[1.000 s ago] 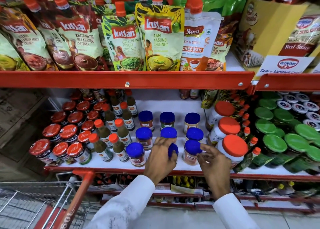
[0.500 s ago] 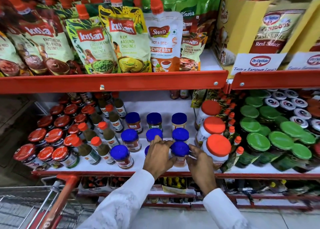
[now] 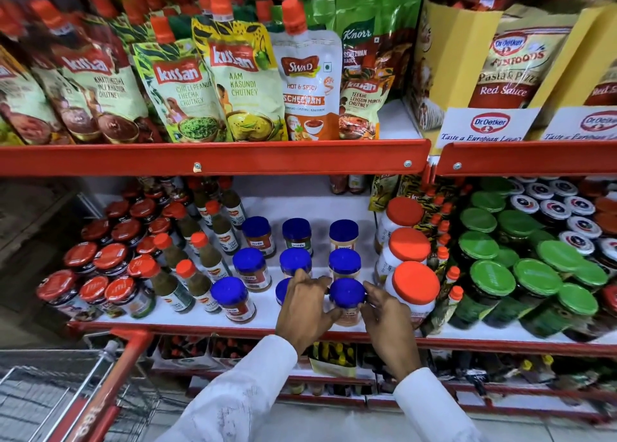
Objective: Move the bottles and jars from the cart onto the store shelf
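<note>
- Nine blue-lidded jars stand on the shelf (image 3: 300, 323) in three rows of three; the front middle one is mostly hidden.
- Left hand (image 3: 305, 311) rests curled over that hidden jar (image 3: 283, 290).
- Both hands cup the front right jar (image 3: 347, 299), right hand (image 3: 384, 314) on its other side.
- Three white tubs (image 3: 414, 288) with orange lids stand just right.
- Cart (image 3: 110, 385) at lower left; contents unclear.
</note>
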Tool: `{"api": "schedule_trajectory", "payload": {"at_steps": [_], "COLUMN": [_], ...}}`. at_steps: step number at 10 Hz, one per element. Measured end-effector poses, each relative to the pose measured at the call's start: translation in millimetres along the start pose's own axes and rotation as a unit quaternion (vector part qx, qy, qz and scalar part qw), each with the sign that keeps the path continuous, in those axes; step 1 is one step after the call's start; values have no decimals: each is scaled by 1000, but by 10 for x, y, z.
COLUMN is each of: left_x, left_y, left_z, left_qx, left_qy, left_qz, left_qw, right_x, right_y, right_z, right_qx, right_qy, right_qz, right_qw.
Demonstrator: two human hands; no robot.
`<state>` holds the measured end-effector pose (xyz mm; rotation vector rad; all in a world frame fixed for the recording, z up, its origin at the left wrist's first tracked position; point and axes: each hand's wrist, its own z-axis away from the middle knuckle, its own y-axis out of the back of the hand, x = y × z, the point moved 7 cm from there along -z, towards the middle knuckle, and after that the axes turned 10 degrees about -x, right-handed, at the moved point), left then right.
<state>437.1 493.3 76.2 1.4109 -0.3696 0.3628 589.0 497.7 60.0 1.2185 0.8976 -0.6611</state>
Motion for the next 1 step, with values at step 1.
{"api": "schedule_trajectory", "payload": {"at_steps": [1], "left_x": [4], "left_y": [103], "left_z": [29], "left_qx": [26], "left_qy": [-10], "left_qz": [-15], "left_qw": [999], "right_x": [-1], "right_y": [104], "right_z": [81], "right_qx": [6], "right_qy": [0], "right_qz": [-29], "right_qw": [1000]}}
